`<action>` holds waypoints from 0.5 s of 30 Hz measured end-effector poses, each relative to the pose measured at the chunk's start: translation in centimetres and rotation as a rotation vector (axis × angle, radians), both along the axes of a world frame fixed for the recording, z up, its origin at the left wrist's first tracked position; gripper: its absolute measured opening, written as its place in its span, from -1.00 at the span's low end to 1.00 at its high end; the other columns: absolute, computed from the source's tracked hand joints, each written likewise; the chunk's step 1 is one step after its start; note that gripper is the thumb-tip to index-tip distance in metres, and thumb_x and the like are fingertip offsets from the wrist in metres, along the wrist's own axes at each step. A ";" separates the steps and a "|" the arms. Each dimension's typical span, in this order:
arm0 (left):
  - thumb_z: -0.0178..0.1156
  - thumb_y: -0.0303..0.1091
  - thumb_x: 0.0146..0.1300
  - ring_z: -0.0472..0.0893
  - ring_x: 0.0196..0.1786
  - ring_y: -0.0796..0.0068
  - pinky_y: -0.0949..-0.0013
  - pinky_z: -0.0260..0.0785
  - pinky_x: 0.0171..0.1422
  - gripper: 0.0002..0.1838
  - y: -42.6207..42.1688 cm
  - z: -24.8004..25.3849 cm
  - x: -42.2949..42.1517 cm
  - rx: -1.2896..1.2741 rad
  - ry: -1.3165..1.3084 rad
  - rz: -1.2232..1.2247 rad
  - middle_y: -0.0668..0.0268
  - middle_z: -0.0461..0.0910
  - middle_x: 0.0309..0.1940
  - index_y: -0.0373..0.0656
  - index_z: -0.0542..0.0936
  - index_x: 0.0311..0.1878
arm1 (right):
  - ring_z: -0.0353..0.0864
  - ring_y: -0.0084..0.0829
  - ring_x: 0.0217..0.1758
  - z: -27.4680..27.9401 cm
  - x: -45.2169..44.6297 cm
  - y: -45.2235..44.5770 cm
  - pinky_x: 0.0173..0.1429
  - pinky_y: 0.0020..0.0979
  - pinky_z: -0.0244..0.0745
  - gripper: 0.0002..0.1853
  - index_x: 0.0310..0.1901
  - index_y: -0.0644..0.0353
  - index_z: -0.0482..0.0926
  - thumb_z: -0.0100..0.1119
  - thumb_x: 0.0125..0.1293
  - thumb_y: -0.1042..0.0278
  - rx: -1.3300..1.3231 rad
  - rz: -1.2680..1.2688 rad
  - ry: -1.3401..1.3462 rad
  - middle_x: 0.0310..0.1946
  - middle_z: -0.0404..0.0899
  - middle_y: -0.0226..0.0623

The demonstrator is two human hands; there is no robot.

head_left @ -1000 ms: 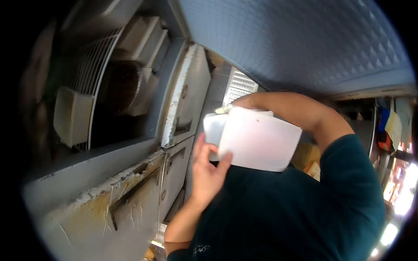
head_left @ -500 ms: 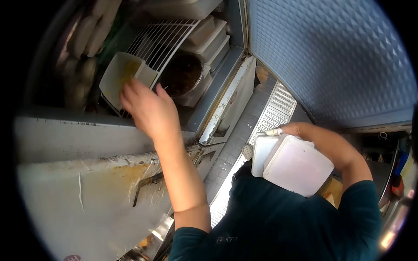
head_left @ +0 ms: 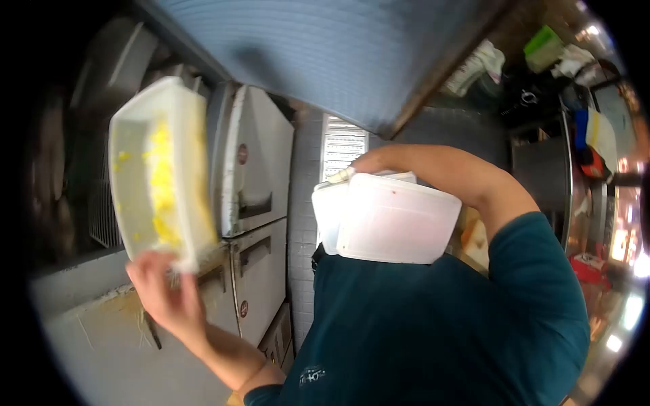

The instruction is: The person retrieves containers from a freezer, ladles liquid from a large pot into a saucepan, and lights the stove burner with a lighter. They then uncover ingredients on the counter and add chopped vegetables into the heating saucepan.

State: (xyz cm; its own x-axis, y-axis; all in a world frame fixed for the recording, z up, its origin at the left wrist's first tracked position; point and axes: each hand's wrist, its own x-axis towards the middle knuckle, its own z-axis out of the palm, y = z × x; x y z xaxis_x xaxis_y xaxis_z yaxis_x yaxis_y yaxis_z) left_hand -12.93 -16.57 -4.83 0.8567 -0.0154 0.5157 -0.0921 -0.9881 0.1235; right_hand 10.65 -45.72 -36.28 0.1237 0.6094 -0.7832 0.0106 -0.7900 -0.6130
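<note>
My left hand (head_left: pixel 166 287) grips the near rim of a white plastic container (head_left: pixel 198 169), which is tilted so its inside faces me. Yellow bits (head_left: pixel 161 183) cling to the bottom and walls of this container. Against my chest, my right hand (head_left: pixel 367 162) clasps a stack of white rectangular plastic tubs or lids (head_left: pixel 401 220); which they are I cannot tell. A pale wrap covers one right finger, bent over the stack's far edge. The other right fingers are mostly hidden.
Left of me is the open fridge compartment with a wire shelf (head_left: pixel 105 210). The blue-grey textured door (head_left: pixel 318 54) stands open ahead. White fridge fronts (head_left: pixel 261 162) line the left side. On the right are a metal counter and a red object (head_left: pixel 589 268).
My left hand has lifted the container off the wire shelf and out of the fridge, tilting it toward me. My view has turned right. The stack stays against my chest.
</note>
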 end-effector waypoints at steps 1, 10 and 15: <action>0.35 -0.42 0.08 0.47 -0.13 0.16 0.18 0.35 -0.03 -0.77 -2.8 0.2 -1.1 -0.164 0.069 -0.084 0.21 0.49 -0.27 -0.24 0.60 -0.18 | 0.37 -0.10 0.46 -0.4 0.6 -1.8 0.49 -0.06 0.20 -0.39 0.32 0.25 0.51 -0.04 0.40 -0.02 0.140 0.098 -0.038 0.40 0.43 0.01; 0.27 -0.44 -0.13 0.55 0.03 0.26 0.25 0.51 0.08 -0.79 -19.9 -1.3 2.6 -0.053 0.535 -0.952 0.21 0.54 -0.14 -0.23 0.62 -0.33 | 0.42 -0.15 0.40 -0.7 -1.1 -12.7 0.44 -0.07 0.27 -0.34 0.34 0.23 0.50 0.01 0.39 -0.11 0.045 0.016 0.048 0.37 0.45 -0.02; 0.26 -0.41 -0.11 0.54 0.14 0.28 0.28 0.48 0.22 -0.80 -25.5 -2.2 4.6 0.081 0.520 -1.159 0.17 0.54 -0.07 -0.28 0.61 -0.36 | 0.45 -0.18 0.37 -3.3 -0.9 -14.7 0.41 -0.08 0.31 -0.31 0.35 0.22 0.50 0.04 0.38 -0.17 0.042 0.007 -0.011 0.36 0.47 -0.03</action>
